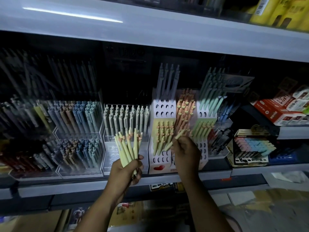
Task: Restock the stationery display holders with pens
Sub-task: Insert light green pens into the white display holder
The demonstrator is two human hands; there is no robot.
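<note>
My left hand (126, 169) grips a fanned bundle of pale yellow pens (127, 147) with peach heart tops, held upright in front of a clear acrylic holder (108, 158). My right hand (185, 154) pinches a single pale yellow pen (175, 139), tilted up to the right, just in front of the white tiered display holder (164, 109). That holder's yellow section (163, 136) carries several matching pens, with open holes above and below. Orange pens (184, 113) and green pens (203, 129) fill the neighbouring columns.
Clear holders with blue, brown and grey pens (76, 121) stand to the left. Red-and-white boxes (282, 111) and a box of pastel items (252, 146) sit at the right. A grey shelf (150, 27) overhangs above; the shelf's front lip (83, 186) runs below my hands.
</note>
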